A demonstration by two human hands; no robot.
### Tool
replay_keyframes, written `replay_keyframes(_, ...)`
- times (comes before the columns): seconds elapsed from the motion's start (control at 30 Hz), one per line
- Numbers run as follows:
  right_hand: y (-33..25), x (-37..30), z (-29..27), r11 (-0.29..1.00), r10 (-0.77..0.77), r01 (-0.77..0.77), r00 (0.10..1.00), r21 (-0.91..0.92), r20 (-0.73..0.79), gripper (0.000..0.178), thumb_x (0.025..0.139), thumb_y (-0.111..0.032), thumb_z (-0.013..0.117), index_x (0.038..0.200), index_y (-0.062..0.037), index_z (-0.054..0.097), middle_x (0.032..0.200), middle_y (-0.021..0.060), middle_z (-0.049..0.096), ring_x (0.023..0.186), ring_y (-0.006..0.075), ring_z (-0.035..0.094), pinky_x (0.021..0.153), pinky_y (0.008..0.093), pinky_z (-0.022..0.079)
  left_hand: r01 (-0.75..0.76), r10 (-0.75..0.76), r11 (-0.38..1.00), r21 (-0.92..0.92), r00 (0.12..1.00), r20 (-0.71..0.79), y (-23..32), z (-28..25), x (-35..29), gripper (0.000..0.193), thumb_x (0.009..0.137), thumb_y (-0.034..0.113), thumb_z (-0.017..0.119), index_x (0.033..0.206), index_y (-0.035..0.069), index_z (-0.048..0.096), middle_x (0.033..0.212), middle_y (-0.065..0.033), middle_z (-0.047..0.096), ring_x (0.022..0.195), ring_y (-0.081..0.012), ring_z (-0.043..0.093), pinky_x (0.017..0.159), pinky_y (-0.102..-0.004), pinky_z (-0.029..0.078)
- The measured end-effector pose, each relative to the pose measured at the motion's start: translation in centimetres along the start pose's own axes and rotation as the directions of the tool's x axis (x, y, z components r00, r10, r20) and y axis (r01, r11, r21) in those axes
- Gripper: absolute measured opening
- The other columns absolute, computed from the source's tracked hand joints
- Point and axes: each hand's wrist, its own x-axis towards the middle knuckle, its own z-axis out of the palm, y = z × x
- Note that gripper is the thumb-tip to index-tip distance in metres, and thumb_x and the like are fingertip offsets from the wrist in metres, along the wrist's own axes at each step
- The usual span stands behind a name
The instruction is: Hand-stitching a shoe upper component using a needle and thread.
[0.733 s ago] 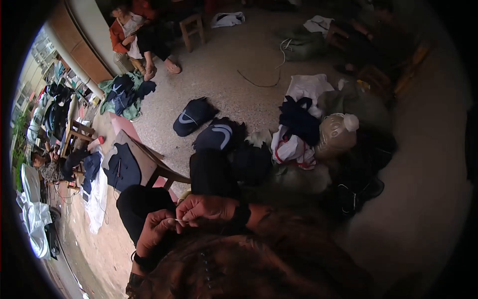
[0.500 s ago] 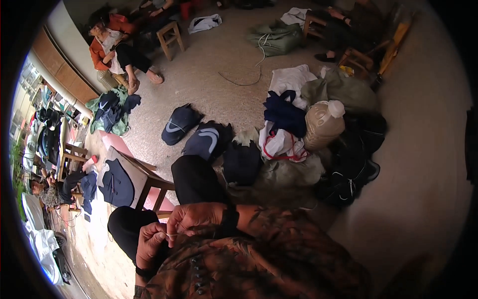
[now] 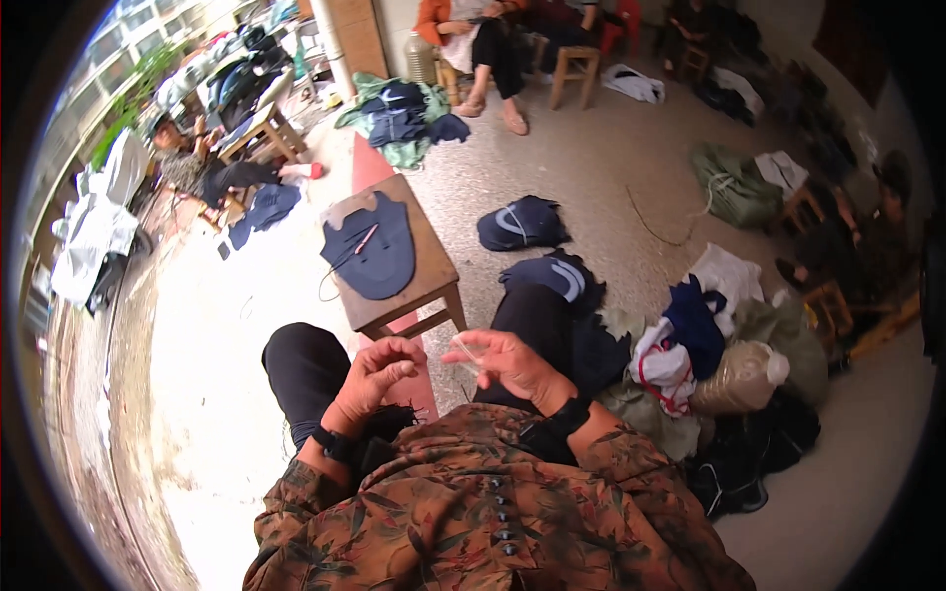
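Note:
I sit with both hands raised above my knees, which are in black trousers. My left hand (image 3: 376, 372) has its fingers curled and pinched together; I cannot make out anything in it. My right hand (image 3: 505, 360) pinches a thin pale piece (image 3: 463, 346) between thumb and fingers, a short gap from the left hand. Both wrists wear dark bands, and my sleeves are brown patterned cloth. Just beyond my hands stands a small wooden table (image 3: 434, 281). On it lie a dark blue fabric piece (image 3: 372, 258) and a slim red tool (image 3: 366, 238).
Dark blue cloth pieces (image 3: 522, 225) lie on the floor past the table. A heap of clothes and a tan plastic jug (image 3: 741, 379) are at my right. People sit on stools at the top (image 3: 488, 34) and left (image 3: 202, 172). Green sacks (image 3: 737, 187) lie far right.
The view has swung, and the wooden table now lies straight ahead. My hands, pressed together before, have drawn slightly apart, and the right one now shows the pale piece.

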Motion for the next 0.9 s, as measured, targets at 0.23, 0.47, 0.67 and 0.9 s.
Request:
replay_keyframes(0.23,-0.9,7.6,-5.4,0.951,-0.082,-0.073,0.877,-0.299,-0.473,0.041,0.077,-0.006,0.062,0.114,-0.003,0.045,0.109,0.0191,0.057,0.071,0.0109,0.053,0.06,0.0233,0.045,-0.025,-0.034,0.997,-0.077,0.726,-0.686,-4.1,-9.8,2.5,0.031,0.087,0.023,0.061,0.11,0.007,0.05,0.094,0.0003,0.051,0.083,-0.0095,0.048,0.073,-0.0252,0.041)
replay_keyframes(0.47,0.9,16.5,-9.4,0.729,-0.163,-0.391,0.698,-0.562,-0.697,0.041,0.082,-0.03,0.065,0.104,0.0009,0.051,0.086,0.0057,0.052,0.069,0.013,0.05,0.056,0.0268,0.043,0.258,-0.403,0.907,-0.332,0.756,-0.516,-7.4,-13.5,5.3,0.053,0.089,0.04,0.054,0.128,0.007,0.039,0.117,-0.0054,0.046,0.109,-0.0202,0.042,0.09,-0.0463,0.037)
replay_keyframes(0.67,2.4,21.1,-11.1,0.69,-0.093,-0.329,0.843,-0.645,-0.529,0.051,0.084,-0.039,0.062,0.112,0.0035,0.054,0.102,0.0108,0.06,0.091,0.0194,0.056,0.081,0.0319,0.044,0.107,-0.252,0.946,-0.307,0.839,-0.482,-7.6,-12.8,7.5,0.047,0.092,0.03,0.052,0.13,0.011,0.034,0.11,-0.0051,0.053,0.095,-0.0143,0.054,0.068,-0.0272,0.047)
replay_keyframes(0.9,2.3,19.7,-11.0,0.795,0.117,-0.328,0.908,-0.51,-0.402,0.052,0.085,-0.038,0.062,0.116,0.002,0.054,0.108,0.0095,0.06,0.094,0.0184,0.058,0.084,0.0306,0.043,0.015,-0.162,0.941,-0.339,0.898,-0.409,-8.6,-12.9,7.1,0.047,0.093,0.02,0.05,0.135,0.007,0.032,0.12,-0.0082,0.052,0.103,-0.0181,0.056,0.085,-0.0312,0.048)
